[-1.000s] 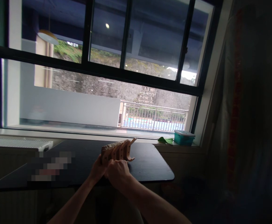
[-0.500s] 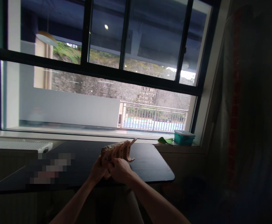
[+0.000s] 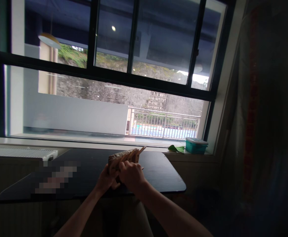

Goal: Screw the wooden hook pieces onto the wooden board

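Above the dark tabletop [image 3: 89,164] I hold a light-brown wooden slatted object [image 3: 124,155] with several parallel pieces. One thin strip of it sticks up at the far right, and a short piece hangs below near my left fingers. My left hand [image 3: 106,179] is closed around its left end. Against its near side, my right hand [image 3: 132,174] is curled, with the fingers bent over the slats. The right fingertips, and whatever lies under them, are partly hidden. What kind of object it is I cannot tell.
On the windowsill at the right stand a teal lidded box [image 3: 196,145] and a green leaf-shaped piece [image 3: 176,148]. A blurred-out patch [image 3: 57,179] covers something on the table's left. Behind the table are a white radiator [image 3: 20,153] and a large window.
My right hand has shifted slightly right and up along the wooden object, now covering more of its right-hand slats. My left hand keeps its hold. The view has moved a little.
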Demonstrator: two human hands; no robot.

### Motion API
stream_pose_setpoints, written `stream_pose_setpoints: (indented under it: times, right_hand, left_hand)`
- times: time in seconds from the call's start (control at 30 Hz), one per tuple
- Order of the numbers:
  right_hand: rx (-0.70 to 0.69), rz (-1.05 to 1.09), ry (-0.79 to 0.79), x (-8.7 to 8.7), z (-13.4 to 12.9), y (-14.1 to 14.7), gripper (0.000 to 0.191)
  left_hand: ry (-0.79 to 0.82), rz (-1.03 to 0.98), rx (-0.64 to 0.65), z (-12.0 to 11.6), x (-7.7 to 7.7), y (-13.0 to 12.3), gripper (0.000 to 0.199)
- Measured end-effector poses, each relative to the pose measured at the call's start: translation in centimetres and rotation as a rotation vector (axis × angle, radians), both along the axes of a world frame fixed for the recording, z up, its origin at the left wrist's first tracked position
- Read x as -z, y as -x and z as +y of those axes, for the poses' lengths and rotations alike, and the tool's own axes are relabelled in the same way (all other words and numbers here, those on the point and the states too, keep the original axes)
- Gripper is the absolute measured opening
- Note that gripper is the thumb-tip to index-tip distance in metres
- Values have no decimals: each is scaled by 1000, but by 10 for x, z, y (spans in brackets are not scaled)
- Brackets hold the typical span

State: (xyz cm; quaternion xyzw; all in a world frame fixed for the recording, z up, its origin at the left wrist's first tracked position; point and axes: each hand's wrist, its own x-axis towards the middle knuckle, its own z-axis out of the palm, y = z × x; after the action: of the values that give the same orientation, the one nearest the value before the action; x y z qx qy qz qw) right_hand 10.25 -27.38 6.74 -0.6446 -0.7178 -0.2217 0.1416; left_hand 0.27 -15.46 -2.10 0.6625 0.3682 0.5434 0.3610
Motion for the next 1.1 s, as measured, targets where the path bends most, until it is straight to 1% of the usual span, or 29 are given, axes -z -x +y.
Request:
stream_pose_setpoints:
  times: [0.1, 0.17, 0.3, 0.37, 0.43, 0.5, 0.57, 0.63, 0.73, 0.8, 0.87, 0.93, 1.03, 1.1]
  right_hand:
    - [85, 49, 21, -3, 3, 0, 22]
    - [100, 131, 41, -5, 1, 3, 25]
    - [46, 264, 61, -7, -10, 9, 20]
    - [-39, 277, 56, -7, -14, 8, 16]
    - [-146, 222, 39, -5, -16, 5, 12]
    - [-216, 89, 21, -3, -14, 1, 10]
    - [-236, -52, -11, -1, -12, -2, 9]
    - [-246, -138, -59, 0, -10, -1, 10]
    - [-238, -126, -102, 2, -9, 5, 12]
    - [-204, -23, -118, 5, -9, 10, 14]
    - [-169, 150, -160, 12, -8, 11, 14]
    - [-110, 392, -233, 21, -3, 9, 15]
    - [24, 800, -310, 35, 6, 4, 23]
    - [36, 944, -325, 43, 10, 3, 25]
  left_hand:
    - [21, -39, 46, 1, 0, 1, 40]
    - [25, -62, 56, 2, 1, 1, 39]
    - [18, -80, 41, 5, 4, 1, 30]
    - [9, -85, 42, 7, 5, 1, 30]
    - [12, -86, 49, 8, 6, 1, 33]
    - [37, -79, 45, 8, 6, 1, 36]
    - [66, -69, 36, 7, 5, 1, 38]
    - [81, -67, 33, 6, 5, 1, 38]
    - [78, -82, 44, 7, 5, 1, 37]
    - [68, -80, 48, 8, 6, 1, 34]
    - [57, -69, 44, 9, 8, 1, 32]
    - [34, -67, 60, 10, 10, 1, 33]
    - [-8, -86, 101, 13, 12, 1, 37]
    - [-5, -85, 89, 15, 14, 0, 38]
